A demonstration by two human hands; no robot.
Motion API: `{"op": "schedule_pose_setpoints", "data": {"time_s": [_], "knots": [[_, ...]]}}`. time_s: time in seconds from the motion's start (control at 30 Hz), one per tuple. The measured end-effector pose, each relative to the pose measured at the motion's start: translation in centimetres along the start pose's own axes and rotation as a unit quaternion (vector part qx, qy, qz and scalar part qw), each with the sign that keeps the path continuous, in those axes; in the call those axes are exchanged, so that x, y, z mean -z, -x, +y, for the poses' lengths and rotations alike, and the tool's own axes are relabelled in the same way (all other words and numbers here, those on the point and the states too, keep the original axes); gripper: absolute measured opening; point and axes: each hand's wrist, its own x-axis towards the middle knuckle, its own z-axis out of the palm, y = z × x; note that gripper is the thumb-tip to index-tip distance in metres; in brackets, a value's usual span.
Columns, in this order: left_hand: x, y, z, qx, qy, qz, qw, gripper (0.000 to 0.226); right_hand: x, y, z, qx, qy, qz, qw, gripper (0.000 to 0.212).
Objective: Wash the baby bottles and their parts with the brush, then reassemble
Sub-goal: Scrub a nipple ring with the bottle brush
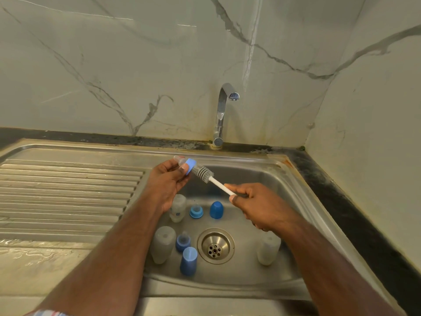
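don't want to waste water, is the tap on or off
Off, as far as shows: no stream falls from the tap into the sink.

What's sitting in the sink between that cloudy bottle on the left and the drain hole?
In the head view, a blue nipple ring and a blue cap stand between the cloudy bottle and the drain.

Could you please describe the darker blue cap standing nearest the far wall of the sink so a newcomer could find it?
Start at the drain in the sink. Straight beyond it stands the dark blue cap, dome up. Unlike the lighter blue ring beside it, it is closed and rounded.
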Motion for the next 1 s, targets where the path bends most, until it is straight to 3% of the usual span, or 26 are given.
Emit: {"op": "schedule_pose_setpoints", "data": {"time_s": [0.1,0.23,0.4,0.57,0.7,0.8,0.9,1.0], "knots": [[0.2,0.0,-0.2,-0.001,-0.029,0.013,1.0,0.021,-0.1,-0.2,-0.2,0.011,0.026,0.025,0.999,0.039],[-0.5,0.2,-0.9,0.005,-0.117,-0.066,0.991,0.031,-1.2,-1.1,-0.5,0.016,0.089,0.041,0.995,0.042],[-0.3,0.5,-0.6,0.011,-0.1,-0.058,0.993,0.025,-1.7,-1.3,-0.5,0.036,0.121,0.085,0.988,0.045],[-0.6,0.6,-1.0,0.012,-0.119,-0.093,0.988,0.026,-1.7,-1.6,-0.4,0.031,0.115,0.067,0.991,0.044],[-0.6,0.5,-0.9,0.017,-0.096,-0.091,0.991,0.041,-1.9,-2.3,-0.1,0.015,0.072,0.105,0.992,0.046],[-0.2,0.3,-0.8,0.015,-0.056,-0.081,0.995,0.044,-1.6,-2.0,0.1,0.01,0.022,0.067,0.997,0.045],[-0.1,0.1,-0.5,0.014,0.005,-0.049,0.999,0.038,-1.3,-1.5,0.2,0.008,-0.042,0.044,0.998,0.042],[-0.2,0.2,-0.5,0.018,-0.02,-0.025,0.999,0.026,-1.5,-1.5,0.2,0.008,-0.048,0.045,0.998,0.042]]}}
